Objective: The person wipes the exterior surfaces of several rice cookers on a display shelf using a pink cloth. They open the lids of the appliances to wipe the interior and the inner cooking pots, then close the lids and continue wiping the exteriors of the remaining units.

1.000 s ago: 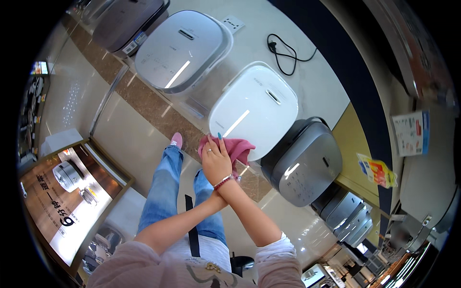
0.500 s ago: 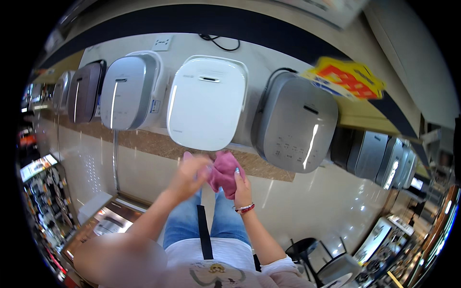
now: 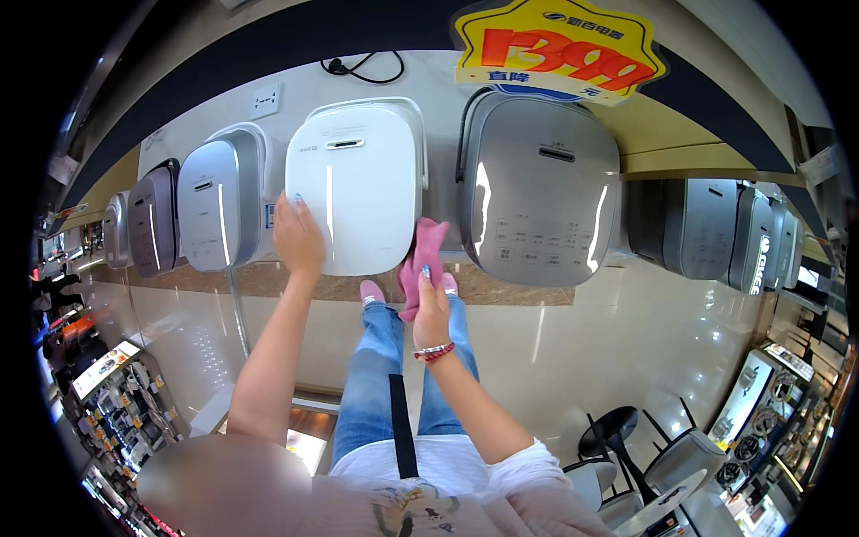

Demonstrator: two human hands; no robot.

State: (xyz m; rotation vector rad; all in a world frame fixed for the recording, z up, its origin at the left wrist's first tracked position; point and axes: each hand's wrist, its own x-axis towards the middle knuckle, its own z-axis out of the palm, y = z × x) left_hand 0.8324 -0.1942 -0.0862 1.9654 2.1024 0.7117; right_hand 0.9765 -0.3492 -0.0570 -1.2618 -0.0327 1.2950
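Observation:
A white rice cooker (image 3: pixel 356 192) with a rounded square lid stands on the shelf straight in front of me. My left hand (image 3: pixel 298 238) lies along its left side near the front, fingers stretched out and holding nothing. At the cooker's front right corner, my right hand (image 3: pixel 430 309) grips a crumpled pink cloth (image 3: pixel 420 259). The cloth's upper end reaches up against the cooker's right side. Part of the cloth is hidden behind my fingers.
To the right stands a grey rice cooker (image 3: pixel 541 197), beneath a yellow price sign (image 3: pixel 559 49) on the upper shelf edge. A silver-blue cooker (image 3: pixel 213 206) is at left. Behind are a wall socket (image 3: pixel 266 100) and a black cord (image 3: pixel 376 80). Chairs (image 3: pixel 676 461) stand at lower right.
My hands have moved apart. The left one has left the cloth and come to the white cooker's left side; the right has brought the cloth to its right side. The view has shifted.

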